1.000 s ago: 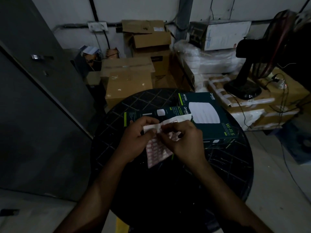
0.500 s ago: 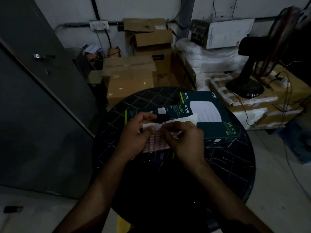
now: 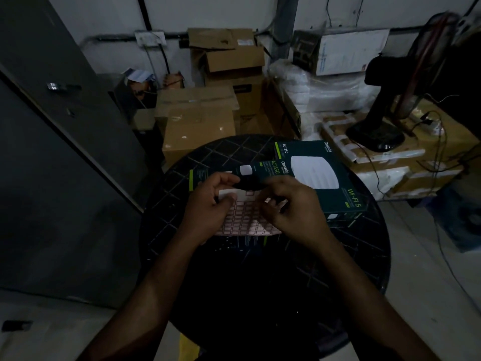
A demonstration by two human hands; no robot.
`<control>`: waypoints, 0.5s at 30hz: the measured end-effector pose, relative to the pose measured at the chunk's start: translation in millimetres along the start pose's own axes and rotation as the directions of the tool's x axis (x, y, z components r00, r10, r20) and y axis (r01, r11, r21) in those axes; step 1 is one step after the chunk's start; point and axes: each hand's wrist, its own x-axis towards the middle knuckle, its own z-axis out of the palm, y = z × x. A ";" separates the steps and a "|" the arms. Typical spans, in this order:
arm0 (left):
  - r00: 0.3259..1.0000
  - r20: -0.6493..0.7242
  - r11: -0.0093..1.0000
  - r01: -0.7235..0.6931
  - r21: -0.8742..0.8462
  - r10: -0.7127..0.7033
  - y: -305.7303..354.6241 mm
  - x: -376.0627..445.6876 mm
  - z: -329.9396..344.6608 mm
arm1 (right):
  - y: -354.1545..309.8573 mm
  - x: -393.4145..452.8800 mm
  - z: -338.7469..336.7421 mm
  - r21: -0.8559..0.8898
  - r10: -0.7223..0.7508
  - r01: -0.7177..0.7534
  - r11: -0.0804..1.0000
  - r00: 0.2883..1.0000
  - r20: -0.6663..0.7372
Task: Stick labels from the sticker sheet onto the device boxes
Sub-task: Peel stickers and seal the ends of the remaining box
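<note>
Head view: fan (image 3: 385,105) beside cardboard boxes (image 3: 197,121)

On the counter (image 3: 338,256): two device boxes (image 3: 320,175) at the far side, one overlapping the other. Before them, sticker sheet (image 3: 246,217), between left hand (image 3: 210,209) and right hand (image 3: 291,207). Behind the counter, cartons (image 3: 197,123); far right, fan (image 3: 385,110).
</note>
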 end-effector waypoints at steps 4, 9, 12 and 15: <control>0.995 0.008 0.984 -0.098 0.148 0.098 -3.3 -2.6 0.8 | 10.4 -0.3 -3.3 -0.023 0.093 -0.091 0.996 0.990 0.105; 0.981 0.073 0.883 -0.192 0.428 0.178 -13.7 -3.1 0.5 | 53.2 -6.4 11.0 -0.272 0.332 -0.224 0.936 0.819 0.468; 0.963 0.210 0.686 -0.270 0.676 0.171 -24.0 -5.4 4.0 | 95.0 -21.7 45.5 -0.419 0.436 -0.201 0.885 0.673 0.597; 0.955 0.245 0.491 -0.297 0.819 0.169 -31.3 -10.0 5.9 | 133.1 -41.6 76.1 -0.538 0.509 -0.143 0.831 0.587 0.630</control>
